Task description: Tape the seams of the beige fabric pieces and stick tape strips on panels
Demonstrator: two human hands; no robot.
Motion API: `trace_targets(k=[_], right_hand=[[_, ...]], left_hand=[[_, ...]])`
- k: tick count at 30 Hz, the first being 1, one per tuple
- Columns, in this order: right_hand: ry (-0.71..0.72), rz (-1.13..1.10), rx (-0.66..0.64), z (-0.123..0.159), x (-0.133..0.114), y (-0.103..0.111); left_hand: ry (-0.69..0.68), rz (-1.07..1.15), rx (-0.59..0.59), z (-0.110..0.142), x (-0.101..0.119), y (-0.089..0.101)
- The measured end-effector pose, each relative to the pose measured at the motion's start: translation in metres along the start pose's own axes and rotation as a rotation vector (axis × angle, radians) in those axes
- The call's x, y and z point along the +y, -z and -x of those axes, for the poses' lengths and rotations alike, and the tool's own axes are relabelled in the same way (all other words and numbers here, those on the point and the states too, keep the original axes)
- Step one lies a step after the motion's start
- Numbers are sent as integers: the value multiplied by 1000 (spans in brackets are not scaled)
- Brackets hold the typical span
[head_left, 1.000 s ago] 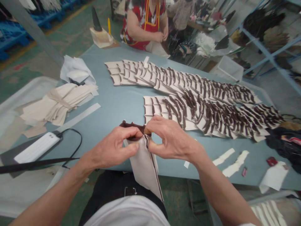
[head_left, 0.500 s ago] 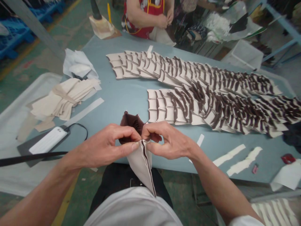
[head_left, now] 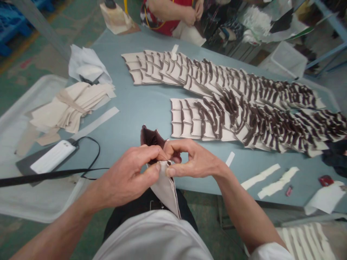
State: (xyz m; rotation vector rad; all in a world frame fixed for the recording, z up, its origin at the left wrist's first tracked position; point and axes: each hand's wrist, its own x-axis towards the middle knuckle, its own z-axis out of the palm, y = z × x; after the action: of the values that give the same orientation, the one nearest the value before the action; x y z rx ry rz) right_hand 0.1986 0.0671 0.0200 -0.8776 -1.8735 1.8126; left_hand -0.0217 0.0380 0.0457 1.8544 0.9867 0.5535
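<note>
Between my hands, at the table's near edge, is a folded cream fabric piece (head_left: 164,186) with dark brown lining. Its brown side stands partly open beyond my fingers, and its cream end hangs down toward my lap. My left hand (head_left: 138,171) pinches the top edge between thumb and fingers. Right beside it, my right hand (head_left: 187,159) grips the same edge, its thumb over the dark seam. The fingertips nearly meet, and they hide the exact spot being held. Two long overlapping rows of similar cream and brown pieces (head_left: 187,121) lie just beyond.
On the left are a tied bundle of cream fabric (head_left: 73,103), a white phone-like device (head_left: 52,157) with a cable, and a white tray (head_left: 16,206). Pale strips (head_left: 261,176) and a small pink object (head_left: 289,190) lie right. Across the table (head_left: 130,108), another person's hands (head_left: 193,14) hold fabric.
My left hand has shifted slightly right along the edge, closer over the seam. The cream piece has turned, so less of its dark seam shows. The whole view has tilted a little.
</note>
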Motion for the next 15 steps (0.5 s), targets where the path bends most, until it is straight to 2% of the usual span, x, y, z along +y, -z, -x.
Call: trace_targets(k=[8,15], right_hand=[[-46,-202,-19,-6,7,-3],[-49,-181,-13,-4,4,-5]], left_hand=[[61,281,24,1,-14,1],[91,321,20,1,-19,1]])
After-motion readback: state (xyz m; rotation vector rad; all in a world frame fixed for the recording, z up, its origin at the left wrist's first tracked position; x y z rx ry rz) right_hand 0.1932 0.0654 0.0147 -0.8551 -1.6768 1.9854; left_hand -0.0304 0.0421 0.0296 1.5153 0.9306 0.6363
